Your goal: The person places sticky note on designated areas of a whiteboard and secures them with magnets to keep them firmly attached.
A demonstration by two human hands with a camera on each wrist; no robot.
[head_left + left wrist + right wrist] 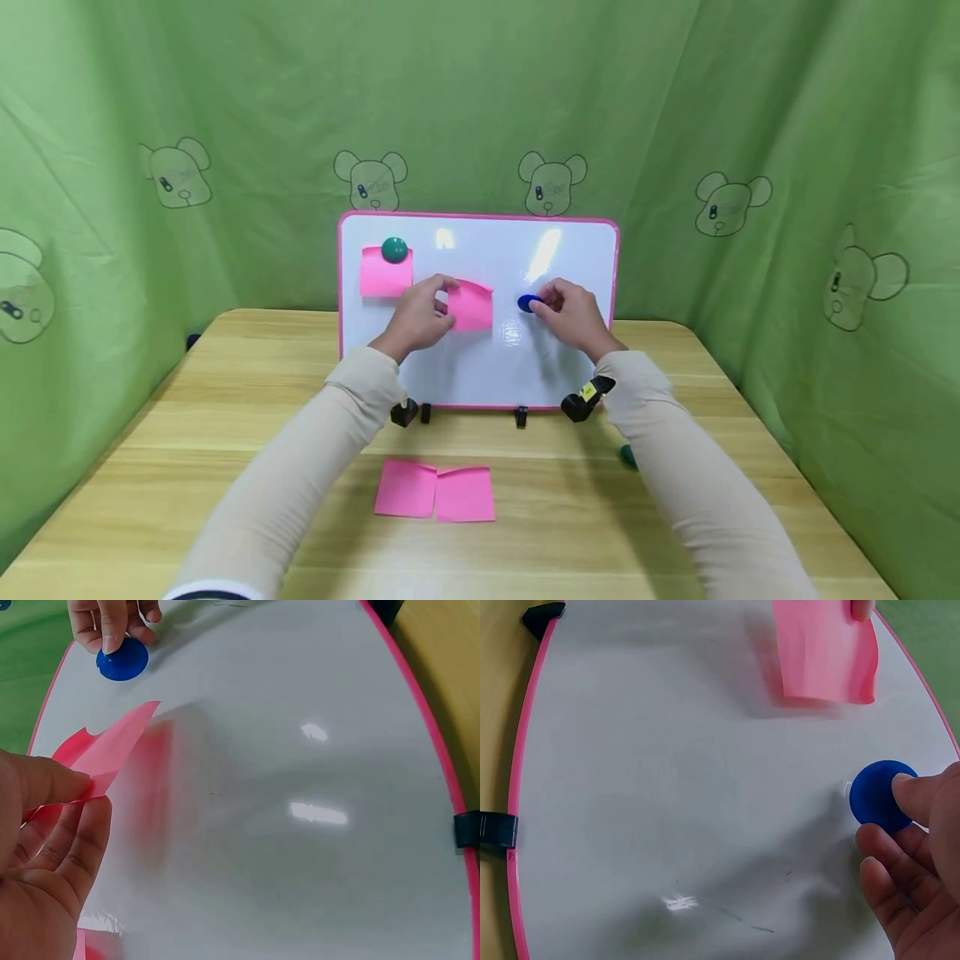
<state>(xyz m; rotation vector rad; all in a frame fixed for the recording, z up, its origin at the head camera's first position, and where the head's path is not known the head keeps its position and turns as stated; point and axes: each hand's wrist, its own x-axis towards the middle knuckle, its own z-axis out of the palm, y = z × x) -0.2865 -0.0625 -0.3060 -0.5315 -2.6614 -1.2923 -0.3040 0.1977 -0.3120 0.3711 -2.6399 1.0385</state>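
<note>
A pink sticky note (472, 307) is pinched by its left edge between the thumb and fingers of my left hand (420, 317). In the left wrist view the note (112, 746) stands tilted off the whiteboard's surface. My right hand (573, 315) pinches a round blue magnet (528, 303) near the right half of the whiteboard (480, 375). The right wrist view shows my thumb on the face of the magnet (877, 795); whether its back touches the board I cannot tell. Another pink note (384, 279) hangs at the board's upper left under a round green magnet (394, 250).
Two pink sticky notes (465, 495) lie side by side on the wooden table (330, 542) before the board. A green magnet (627, 455) sits on the table, partly hidden by my right sleeve. Black feet (521, 417) support the board. Green curtains (480, 100) surround the table.
</note>
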